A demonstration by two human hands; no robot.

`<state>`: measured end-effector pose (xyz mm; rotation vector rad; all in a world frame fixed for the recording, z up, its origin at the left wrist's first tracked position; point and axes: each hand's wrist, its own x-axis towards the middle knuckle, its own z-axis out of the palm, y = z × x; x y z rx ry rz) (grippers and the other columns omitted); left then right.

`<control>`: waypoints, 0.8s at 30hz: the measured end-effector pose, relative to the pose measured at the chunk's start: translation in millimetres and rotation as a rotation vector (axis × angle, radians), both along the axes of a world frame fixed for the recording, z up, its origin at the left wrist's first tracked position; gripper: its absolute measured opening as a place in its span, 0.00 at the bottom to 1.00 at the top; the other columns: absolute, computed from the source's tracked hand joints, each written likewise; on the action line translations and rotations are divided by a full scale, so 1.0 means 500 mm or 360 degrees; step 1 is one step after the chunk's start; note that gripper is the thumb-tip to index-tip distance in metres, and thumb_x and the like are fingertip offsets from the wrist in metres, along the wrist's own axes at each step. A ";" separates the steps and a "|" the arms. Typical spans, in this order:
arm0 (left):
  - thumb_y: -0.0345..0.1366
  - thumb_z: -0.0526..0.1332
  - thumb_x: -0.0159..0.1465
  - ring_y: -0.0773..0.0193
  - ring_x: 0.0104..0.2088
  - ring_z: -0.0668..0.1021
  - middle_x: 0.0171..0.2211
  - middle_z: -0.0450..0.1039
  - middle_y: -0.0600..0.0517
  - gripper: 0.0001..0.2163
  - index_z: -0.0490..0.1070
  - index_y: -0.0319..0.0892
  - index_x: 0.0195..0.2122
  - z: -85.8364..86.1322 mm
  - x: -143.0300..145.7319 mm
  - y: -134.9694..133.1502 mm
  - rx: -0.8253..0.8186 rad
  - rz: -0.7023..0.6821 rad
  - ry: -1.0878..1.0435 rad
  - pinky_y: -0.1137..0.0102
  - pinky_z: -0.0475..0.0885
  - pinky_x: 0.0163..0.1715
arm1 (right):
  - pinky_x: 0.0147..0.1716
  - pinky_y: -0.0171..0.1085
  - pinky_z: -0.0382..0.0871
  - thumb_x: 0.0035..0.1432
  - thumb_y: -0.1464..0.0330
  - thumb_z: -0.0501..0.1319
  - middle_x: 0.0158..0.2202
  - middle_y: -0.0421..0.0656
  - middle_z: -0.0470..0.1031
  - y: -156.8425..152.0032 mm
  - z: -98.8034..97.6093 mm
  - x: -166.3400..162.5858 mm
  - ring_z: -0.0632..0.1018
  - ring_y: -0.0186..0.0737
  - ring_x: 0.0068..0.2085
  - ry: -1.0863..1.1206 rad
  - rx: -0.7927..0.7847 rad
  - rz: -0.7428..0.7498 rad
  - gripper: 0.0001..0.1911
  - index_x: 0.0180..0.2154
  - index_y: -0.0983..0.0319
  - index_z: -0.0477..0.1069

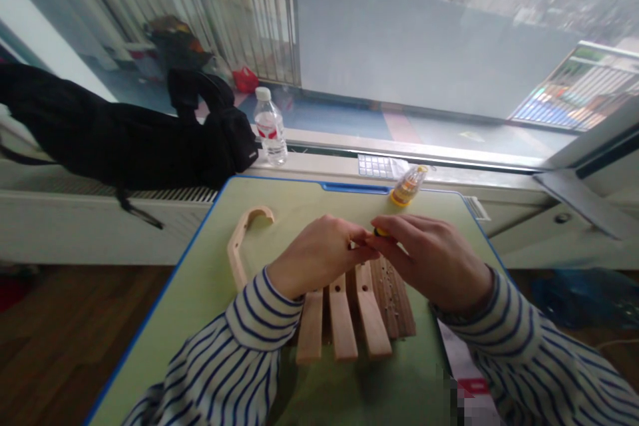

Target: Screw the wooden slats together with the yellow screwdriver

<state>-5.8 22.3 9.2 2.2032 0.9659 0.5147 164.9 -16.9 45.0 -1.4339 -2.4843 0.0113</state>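
My right hand [434,253] is closed, its fingertips pinching a small yellow-and-black thing [381,232], mostly hidden by the fingers. Fingertip to fingertip with it, my left hand [322,254] is also closed in a pinch; what it holds, if anything, is hidden. Both hands are above a dark brown wooden board [397,299] dotted with small holes. Pale wooden strips [343,329] with round holes lie side by side on and beyond the board's near edge. To the left lies a curved, hook-shaped wooden piece [238,243].
A pale green table [164,353] with a blue rim stands against a windowsill. A clear bottle with yellow ends [408,185] is at its far edge. On the sill are a water bottle [271,130] and a black bag [150,143]. Papers [469,363] lie beneath my right forearm.
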 end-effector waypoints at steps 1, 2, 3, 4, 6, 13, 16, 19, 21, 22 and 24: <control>0.42 0.54 0.60 0.70 0.24 0.70 0.22 0.71 0.53 0.13 0.75 0.41 0.30 0.000 0.000 0.000 0.0022 0.0002 0.0012 0.76 0.58 0.22 | 0.32 0.36 0.63 0.60 0.63 0.49 0.32 0.42 0.74 0.000 -0.002 -0.001 0.74 0.37 0.33 -0.0009 0.0009 -0.0010 0.12 0.39 0.61 0.67; 0.42 0.54 0.60 0.70 0.23 0.69 0.22 0.71 0.54 0.13 0.75 0.41 0.29 0.001 -0.001 0.000 0.0038 0.0000 0.0019 0.76 0.57 0.22 | 0.32 0.36 0.63 0.60 0.62 0.49 0.32 0.42 0.74 0.000 -0.003 -0.003 0.74 0.38 0.33 -0.0017 0.0013 -0.0022 0.12 0.39 0.61 0.67; 0.42 0.54 0.60 0.70 0.23 0.69 0.22 0.70 0.54 0.13 0.75 0.41 0.29 0.002 -0.001 0.000 0.0045 -0.0006 0.0021 0.76 0.57 0.21 | 0.32 0.36 0.63 0.60 0.62 0.49 0.32 0.42 0.74 -0.001 -0.005 -0.004 0.74 0.38 0.33 -0.0025 0.0014 -0.0029 0.13 0.39 0.61 0.67; 0.42 0.55 0.59 0.70 0.23 0.69 0.22 0.71 0.54 0.12 0.75 0.41 0.30 0.003 -0.002 0.000 0.0044 -0.0013 0.0016 0.76 0.57 0.22 | 0.32 0.36 0.63 0.60 0.62 0.49 0.32 0.42 0.74 -0.002 -0.006 -0.005 0.74 0.38 0.34 -0.0030 0.0015 -0.0030 0.13 0.39 0.61 0.67; 0.42 0.56 0.59 0.70 0.23 0.69 0.22 0.71 0.54 0.11 0.75 0.42 0.31 0.006 -0.004 -0.002 0.0036 -0.0019 0.0003 0.76 0.58 0.22 | 0.34 0.37 0.63 0.61 0.62 0.48 0.33 0.43 0.74 -0.003 -0.007 -0.007 0.74 0.39 0.35 -0.0019 0.0017 -0.0025 0.14 0.40 0.61 0.67; 0.40 0.56 0.59 0.69 0.25 0.72 0.24 0.73 0.52 0.11 0.75 0.42 0.32 0.005 -0.004 -0.005 0.0045 -0.0045 0.0039 0.76 0.59 0.23 | 0.39 0.37 0.66 0.59 0.61 0.50 0.43 0.46 0.73 -0.004 0.008 0.010 0.74 0.39 0.42 0.0125 -0.0146 0.0123 0.19 0.50 0.62 0.61; 0.40 0.56 0.59 0.69 0.26 0.72 0.26 0.74 0.53 0.10 0.75 0.44 0.32 0.001 -0.001 -0.004 0.0045 -0.0047 0.0030 0.76 0.60 0.25 | 0.40 0.36 0.66 0.59 0.66 0.50 0.46 0.45 0.72 -0.002 0.023 0.022 0.73 0.37 0.43 0.0129 -0.0161 0.0254 0.18 0.51 0.61 0.61; 0.41 0.57 0.58 0.69 0.27 0.72 0.26 0.73 0.54 0.09 0.75 0.44 0.33 -0.003 0.000 -0.004 0.0048 -0.0043 0.0008 0.76 0.60 0.25 | 0.39 0.35 0.66 0.60 0.68 0.49 0.43 0.43 0.73 0.000 0.033 0.027 0.74 0.35 0.41 0.0089 -0.0188 0.0323 0.13 0.44 0.60 0.67; 0.41 0.57 0.58 0.69 0.27 0.72 0.26 0.73 0.54 0.09 0.74 0.44 0.33 -0.004 0.001 -0.005 0.0052 -0.0027 -0.0016 0.76 0.61 0.25 | 0.39 0.36 0.66 0.60 0.68 0.48 0.42 0.43 0.73 0.002 0.035 0.027 0.74 0.35 0.41 0.0070 -0.0185 0.0320 0.12 0.41 0.60 0.68; 0.41 0.57 0.58 0.69 0.27 0.72 0.26 0.73 0.54 0.09 0.74 0.44 0.33 -0.005 0.001 -0.005 0.0052 -0.0021 -0.0030 0.76 0.61 0.25 | 0.39 0.36 0.66 0.60 0.68 0.48 0.42 0.43 0.73 0.002 0.035 0.026 0.74 0.35 0.41 0.0068 -0.0181 0.0315 0.12 0.40 0.61 0.68; 0.41 0.58 0.58 0.69 0.27 0.72 0.27 0.73 0.54 0.09 0.74 0.43 0.33 -0.005 0.001 -0.006 0.0047 -0.0016 -0.0070 0.76 0.61 0.25 | 0.39 0.36 0.66 0.60 0.67 0.48 0.42 0.43 0.73 0.003 0.034 0.024 0.74 0.35 0.41 0.0071 -0.0184 0.0318 0.12 0.41 0.60 0.68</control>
